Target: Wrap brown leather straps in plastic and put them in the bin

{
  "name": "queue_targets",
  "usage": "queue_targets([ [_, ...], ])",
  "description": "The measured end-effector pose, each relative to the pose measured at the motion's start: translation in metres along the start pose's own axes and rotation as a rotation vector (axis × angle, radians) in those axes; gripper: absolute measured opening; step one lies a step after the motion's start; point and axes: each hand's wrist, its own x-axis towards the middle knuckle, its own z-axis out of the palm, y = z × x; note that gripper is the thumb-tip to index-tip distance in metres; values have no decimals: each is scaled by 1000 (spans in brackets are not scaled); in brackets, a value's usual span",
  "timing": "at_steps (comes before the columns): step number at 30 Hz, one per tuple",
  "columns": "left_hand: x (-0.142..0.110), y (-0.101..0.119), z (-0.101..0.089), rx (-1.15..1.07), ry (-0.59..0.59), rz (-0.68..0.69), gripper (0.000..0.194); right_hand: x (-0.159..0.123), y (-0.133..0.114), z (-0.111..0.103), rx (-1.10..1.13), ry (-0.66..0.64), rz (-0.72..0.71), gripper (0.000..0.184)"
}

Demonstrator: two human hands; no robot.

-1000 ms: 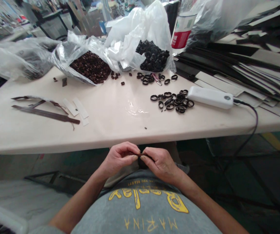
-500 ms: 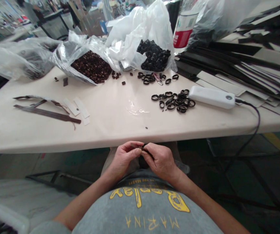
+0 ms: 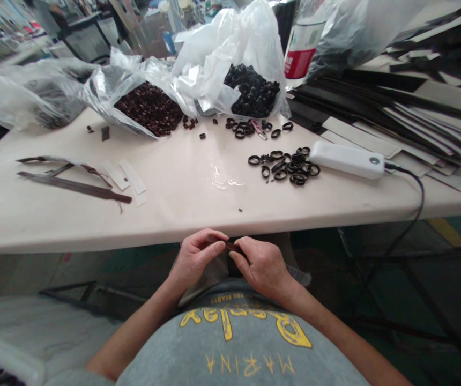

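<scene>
Between my hands, just in front of the table's near edge, is a narrow dark brown strap (image 3: 231, 246). My left hand (image 3: 196, 256) pinches its left part between thumb and fingers. Closed around the right part is my right hand (image 3: 261, 262), which hides that end. Beyond them on the table lie several small black loops (image 3: 294, 167) in a loose heap. More brown straps (image 3: 75, 187) rest at the left, beside two white strips (image 3: 133, 182).
A white device (image 3: 347, 160) with a black cable sits right of the loops. Behind are a plastic bag of brown pieces (image 3: 150, 109), another of black loops (image 3: 250, 91), a bottle (image 3: 300, 56), small snips (image 3: 259, 130) and stacked black and white strips (image 3: 399, 118).
My fingers have shifted along the brown strap, and more of it shows between my hands now. The things on the table have stayed in place.
</scene>
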Motion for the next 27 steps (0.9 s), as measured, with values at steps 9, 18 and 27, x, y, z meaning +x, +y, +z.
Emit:
queue_targets([
  [9,6,4,-1,40,-3,-55,22,-1,3,-3,91,-6,-11,32],
  [18,8,-2,4,-56,9,-170,25,0,6,-4,50,3,-65,31],
  [27,10,-10,12,-215,-82,-143,30,4,3,-11,398,-101,87,29],
])
